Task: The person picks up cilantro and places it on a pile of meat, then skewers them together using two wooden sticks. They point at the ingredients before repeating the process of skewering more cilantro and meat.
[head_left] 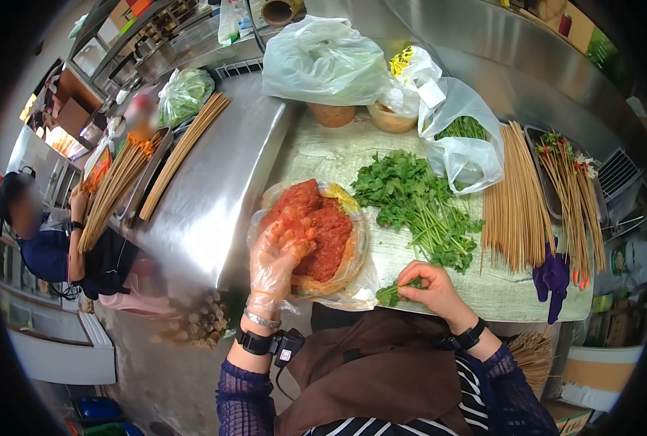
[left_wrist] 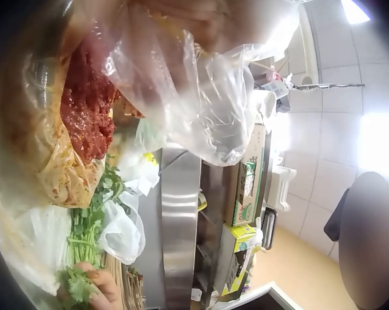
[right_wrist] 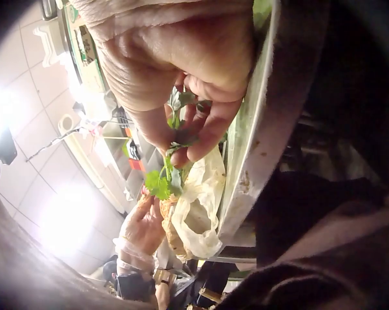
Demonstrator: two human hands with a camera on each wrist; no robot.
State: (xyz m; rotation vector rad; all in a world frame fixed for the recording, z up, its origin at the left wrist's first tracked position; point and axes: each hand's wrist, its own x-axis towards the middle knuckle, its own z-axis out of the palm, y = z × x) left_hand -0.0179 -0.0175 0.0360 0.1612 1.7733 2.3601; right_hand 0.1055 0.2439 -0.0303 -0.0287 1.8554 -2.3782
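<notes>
My left hand (head_left: 274,251), in a clear plastic glove smeared red, is over the near left part of a bag-lined bowl (head_left: 363,251) of red minced meat (head_left: 332,236). Its fingers bend over the meat; whether they hold some I cannot tell. In the left wrist view, the meat (left_wrist: 88,106) shows beneath the loose glove plastic. At the table's front edge my right hand (head_left: 436,291) pinches a small cilantro sprig (head_left: 389,294) between thumb and fingers. The sprig's leaves (right_wrist: 159,184) stick out past the fingertips in the right wrist view. A cilantro pile (head_left: 411,196) lies beyond this hand.
Bundled wooden skewers (head_left: 514,196) lie to the right, near a metal tray (head_left: 538,138) of filled skewers and a purple glove (head_left: 552,280). Plastic bags (head_left: 323,62) and tubs stand behind. Left is a steel counter (head_left: 222,174); another person (head_left: 47,240) handles skewers there.
</notes>
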